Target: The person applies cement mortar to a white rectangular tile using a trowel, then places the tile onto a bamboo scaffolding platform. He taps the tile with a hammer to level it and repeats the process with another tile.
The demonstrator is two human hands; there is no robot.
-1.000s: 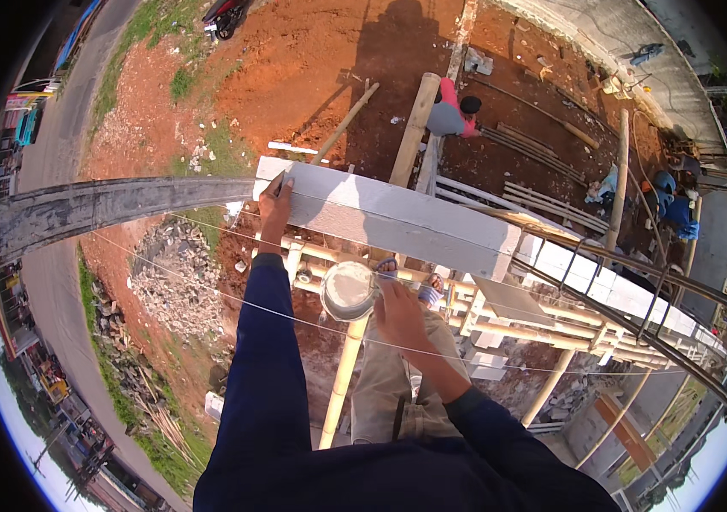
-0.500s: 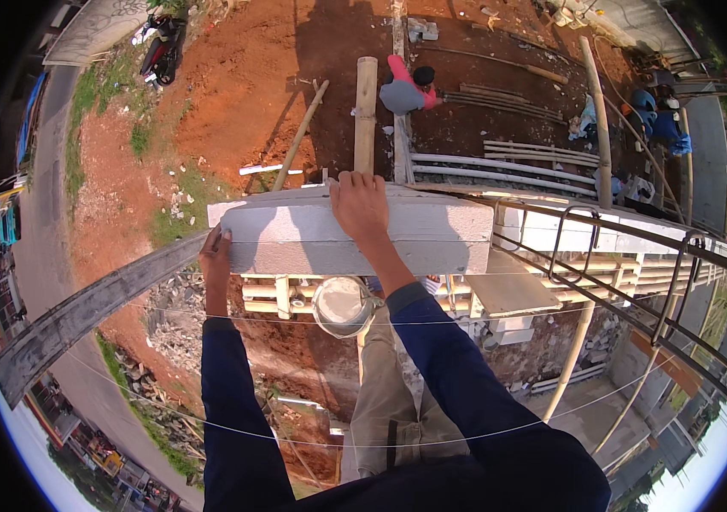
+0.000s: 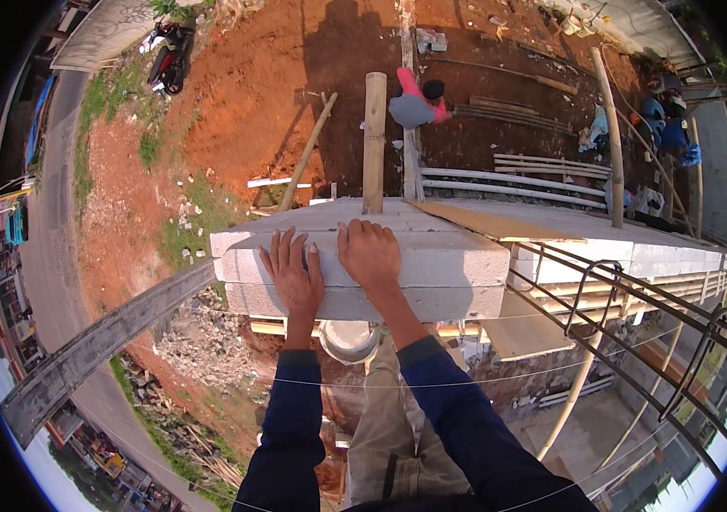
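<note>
A long pale grey lightweight concrete block (image 3: 457, 273) lies along the top of a wall in front of me. My left hand (image 3: 295, 277) rests on its near upper edge, left of the middle, with the fingers spread. My right hand (image 3: 372, 260) presses on the same block just to the right, fingers close together, slightly bent and lying on the upper surface. Neither hand wraps round the block. Below its near side is a round bucket (image 3: 350, 340) with grey material in it, partly hidden by the block.
Steel reinforcing bars with stirrups (image 3: 594, 290) jut out at right, beside a thin brown board (image 3: 500, 224). A grey beam (image 3: 107, 341) slopes away at left. Thin strings cross over my forearms. Bamboo poles (image 3: 374, 141) stand beyond the wall; another person (image 3: 419, 101) bends over far below.
My left hand has left the block's left end and moved right onto its upper edge. My right hand has drawn back from the far edge. The block sits slightly lower in view.
</note>
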